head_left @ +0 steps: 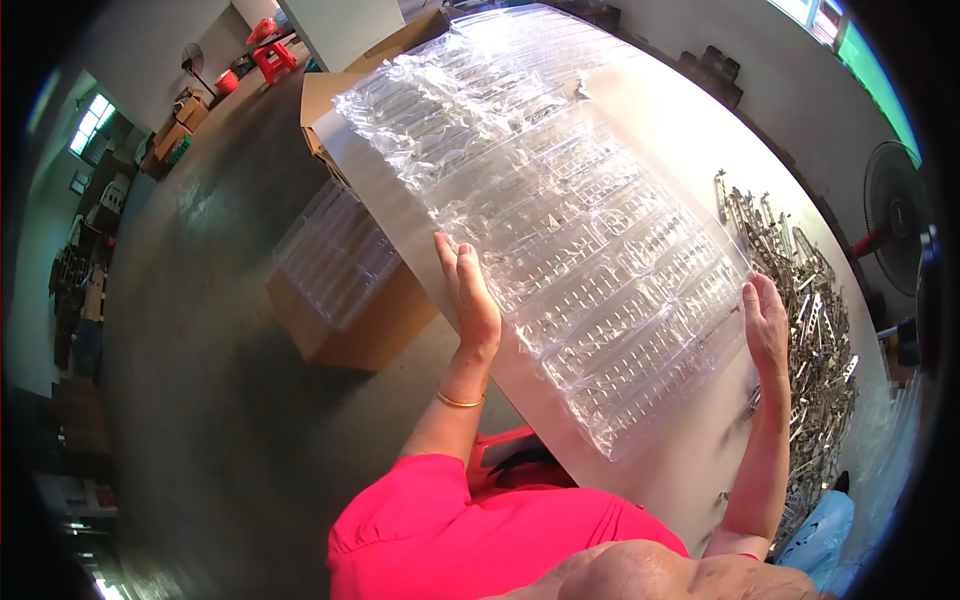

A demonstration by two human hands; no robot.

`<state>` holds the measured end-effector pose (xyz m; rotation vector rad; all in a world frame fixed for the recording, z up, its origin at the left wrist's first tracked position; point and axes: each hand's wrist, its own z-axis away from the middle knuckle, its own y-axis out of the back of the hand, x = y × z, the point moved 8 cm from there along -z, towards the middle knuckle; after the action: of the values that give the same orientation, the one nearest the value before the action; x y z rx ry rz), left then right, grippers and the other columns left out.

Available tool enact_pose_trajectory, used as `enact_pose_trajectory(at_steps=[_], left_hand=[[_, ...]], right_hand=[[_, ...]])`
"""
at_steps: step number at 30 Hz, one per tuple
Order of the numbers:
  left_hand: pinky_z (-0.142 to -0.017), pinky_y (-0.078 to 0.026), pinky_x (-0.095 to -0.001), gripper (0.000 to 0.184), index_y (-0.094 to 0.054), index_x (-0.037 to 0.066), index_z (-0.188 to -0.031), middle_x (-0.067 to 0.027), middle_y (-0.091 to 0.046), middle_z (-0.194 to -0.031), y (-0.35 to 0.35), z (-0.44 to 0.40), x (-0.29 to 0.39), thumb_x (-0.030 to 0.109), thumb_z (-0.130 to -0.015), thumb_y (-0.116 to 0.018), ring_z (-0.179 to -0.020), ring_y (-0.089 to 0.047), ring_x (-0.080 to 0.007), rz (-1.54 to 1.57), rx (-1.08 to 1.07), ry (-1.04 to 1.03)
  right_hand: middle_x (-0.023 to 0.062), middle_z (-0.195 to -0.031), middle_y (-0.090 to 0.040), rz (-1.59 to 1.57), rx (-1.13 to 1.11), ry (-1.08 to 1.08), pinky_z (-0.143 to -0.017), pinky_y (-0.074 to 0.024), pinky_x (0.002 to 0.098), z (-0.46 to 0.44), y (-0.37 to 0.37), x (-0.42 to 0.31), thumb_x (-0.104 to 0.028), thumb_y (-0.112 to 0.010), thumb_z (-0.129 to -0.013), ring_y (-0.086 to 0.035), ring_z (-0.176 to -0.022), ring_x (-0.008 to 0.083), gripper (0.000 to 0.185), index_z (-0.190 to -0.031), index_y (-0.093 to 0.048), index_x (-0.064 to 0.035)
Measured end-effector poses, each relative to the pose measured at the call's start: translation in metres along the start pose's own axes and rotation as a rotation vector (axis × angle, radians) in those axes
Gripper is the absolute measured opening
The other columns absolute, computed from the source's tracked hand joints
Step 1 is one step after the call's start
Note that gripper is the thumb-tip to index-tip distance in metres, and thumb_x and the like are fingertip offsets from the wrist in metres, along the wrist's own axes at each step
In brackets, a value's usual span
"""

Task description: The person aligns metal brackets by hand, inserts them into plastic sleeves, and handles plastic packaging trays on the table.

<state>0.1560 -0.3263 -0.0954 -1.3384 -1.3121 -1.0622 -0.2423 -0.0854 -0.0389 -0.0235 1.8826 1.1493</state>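
Observation:
A clear plastic blister tray (610,290) with rows of small compartments lies in front of me on the table, among other clear trays. Along its left edge rests my left hand (470,300), fingers stretched out and touching the plastic. My right hand (766,318) is at the opposite edge, its fingers nearly straight against the tray's side. Neither hand has its fingers wrapped round the tray. Crumpled clear plastic film (440,110) covers the tray's far end. Beside my right hand spreads a heap of thin metal parts (800,330).
More clear trays (340,250) sit on a cardboard box (350,335) left of the table (560,425). Another open carton (320,100) stands at its far left corner. A fan (893,215) is at the right, with a light blue plastic bag (820,530) nearer. A red stool (274,62) stands farther off.

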Motion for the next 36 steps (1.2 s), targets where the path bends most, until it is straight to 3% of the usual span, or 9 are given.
enact_pose_trajectory(at_steps=[8,13,14,19,24,29,36], left_hand=[[-0.122,-0.016,-0.0357,0.067,-0.014,-0.011,-0.153,-0.0224,-0.015,-0.164,-0.004,0.000,0.002,0.032,-0.106,-0.034,-0.151,-0.018,-0.0275,0.026,0.004,-0.017],[-0.122,-0.016,-0.0360,0.069,-0.016,-0.013,-0.152,-0.0237,-0.016,-0.163,-0.002,-0.003,0.005,0.034,-0.105,-0.035,-0.151,-0.017,-0.0279,0.031,-0.006,-0.019],[-0.121,-0.019,-0.0365,0.074,-0.016,-0.014,-0.151,-0.0297,-0.019,-0.160,-0.002,-0.002,0.010,0.037,-0.103,-0.039,-0.150,-0.023,-0.0340,0.046,0.011,-0.004],[-0.121,-0.018,-0.0374,0.076,-0.010,-0.013,-0.153,-0.0284,-0.014,-0.162,-0.004,-0.002,0.015,0.037,-0.103,-0.038,-0.151,-0.020,-0.0318,0.133,-0.018,0.033],[-0.121,-0.016,-0.0363,0.075,-0.012,-0.012,-0.153,-0.0264,-0.015,-0.162,-0.003,-0.006,-0.001,0.038,-0.103,-0.038,-0.151,-0.019,-0.0301,0.152,-0.039,0.013],[-0.121,-0.016,-0.0363,0.074,-0.013,-0.012,-0.153,-0.0261,-0.017,-0.162,-0.004,-0.005,0.004,0.037,-0.103,-0.038,-0.150,-0.020,-0.0303,0.145,-0.018,0.021],[-0.120,-0.018,-0.0366,0.075,-0.015,-0.012,-0.153,-0.0269,-0.018,-0.161,0.000,-0.012,-0.006,0.038,-0.103,-0.039,-0.150,-0.020,-0.0317,0.139,-0.009,0.014]], right_hand=[[0.0179,-0.124,-0.064,0.038,0.010,-0.043,-0.098,-0.0475,0.0368,0.000,-0.008,0.010,-0.029,-0.052,-0.104,-0.063,-0.112,0.0261,0.040,-0.130,-0.056,-0.0001],[0.0186,-0.125,-0.063,-0.081,-0.022,-0.030,-0.096,-0.0501,0.0357,-0.003,-0.008,0.021,-0.029,-0.053,-0.104,-0.063,-0.112,0.0249,0.043,-0.134,-0.053,0.0009],[0.0189,-0.125,-0.063,-0.115,-0.040,-0.036,-0.095,-0.0506,0.0357,-0.003,-0.008,0.019,-0.030,-0.053,-0.104,-0.063,-0.112,0.0249,0.044,-0.135,-0.052,0.0007],[0.0195,-0.126,-0.062,-0.093,-0.025,0.026,-0.096,-0.0500,0.0360,0.002,0.004,0.006,-0.036,-0.052,-0.104,-0.063,-0.114,0.0250,0.050,-0.138,-0.050,0.0002],[0.0226,-0.126,-0.062,-0.017,0.031,0.010,-0.097,-0.0493,0.0403,0.008,0.000,0.009,-0.036,-0.055,-0.102,-0.062,-0.116,0.0317,0.047,-0.134,-0.053,-0.0012],[0.0230,-0.127,-0.061,0.030,0.011,-0.007,-0.099,-0.0488,0.0408,0.010,0.002,0.005,-0.035,-0.056,-0.102,-0.061,-0.118,0.0327,0.047,-0.134,-0.052,-0.0006],[0.0247,-0.134,-0.057,-0.140,0.011,0.028,-0.102,-0.0467,0.0411,0.012,0.001,0.014,-0.035,-0.055,-0.102,-0.058,-0.123,0.0335,0.051,-0.139,-0.049,0.0006]])
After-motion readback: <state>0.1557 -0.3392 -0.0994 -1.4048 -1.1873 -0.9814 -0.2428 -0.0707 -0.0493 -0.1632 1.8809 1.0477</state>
